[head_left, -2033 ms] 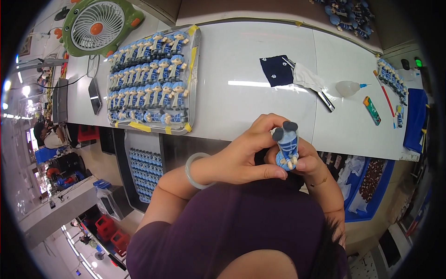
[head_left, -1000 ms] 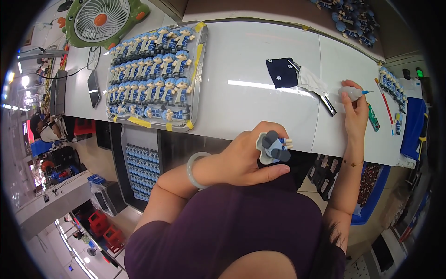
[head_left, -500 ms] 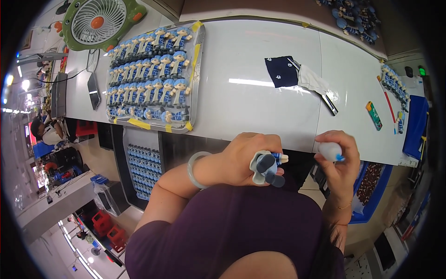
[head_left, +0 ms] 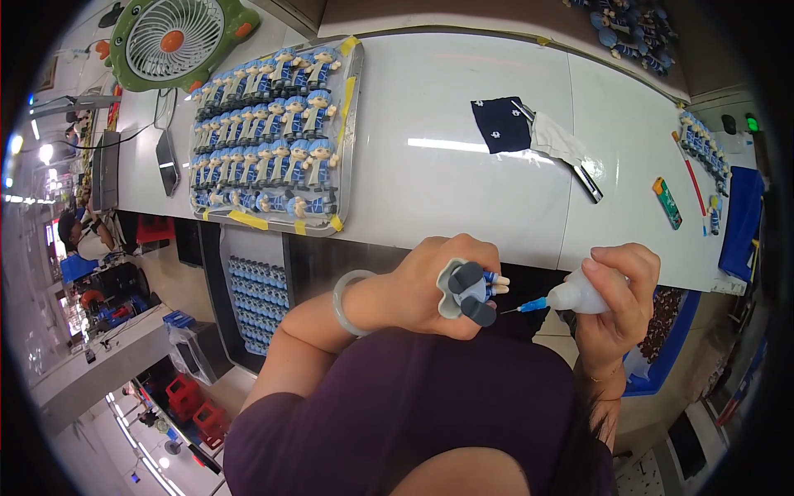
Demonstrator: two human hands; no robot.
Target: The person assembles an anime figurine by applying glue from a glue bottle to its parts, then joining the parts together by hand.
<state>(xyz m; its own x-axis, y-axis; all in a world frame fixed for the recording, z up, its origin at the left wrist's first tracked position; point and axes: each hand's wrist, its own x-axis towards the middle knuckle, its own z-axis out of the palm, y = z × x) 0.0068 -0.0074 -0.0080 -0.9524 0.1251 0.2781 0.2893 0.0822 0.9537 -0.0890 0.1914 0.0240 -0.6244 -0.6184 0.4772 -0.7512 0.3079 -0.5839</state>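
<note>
Left fingers (head_left: 465, 246) grip a figurine (head_left: 469, 294), right fingers (head_left: 610, 284) a needle-tipped bottle (head_left: 579, 296), with tray (head_left: 348, 157) and dark cloth (head_left: 498, 128) beyond.

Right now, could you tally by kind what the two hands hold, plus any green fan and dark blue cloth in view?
Figurine in the left hand: 1
Needle-tipped bottle in the right hand: 1
Green fan: 1
Dark blue patterned cloth: 1
Total: 4

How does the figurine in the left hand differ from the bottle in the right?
The figurine is blue and dark grey; the bottle is whitish with a blue tip. The figurine's feet face the camera; the bottle is turned sideways, its tip toward the figurine. Both are held: figurine in the left hand, bottle in the right hand.
</note>
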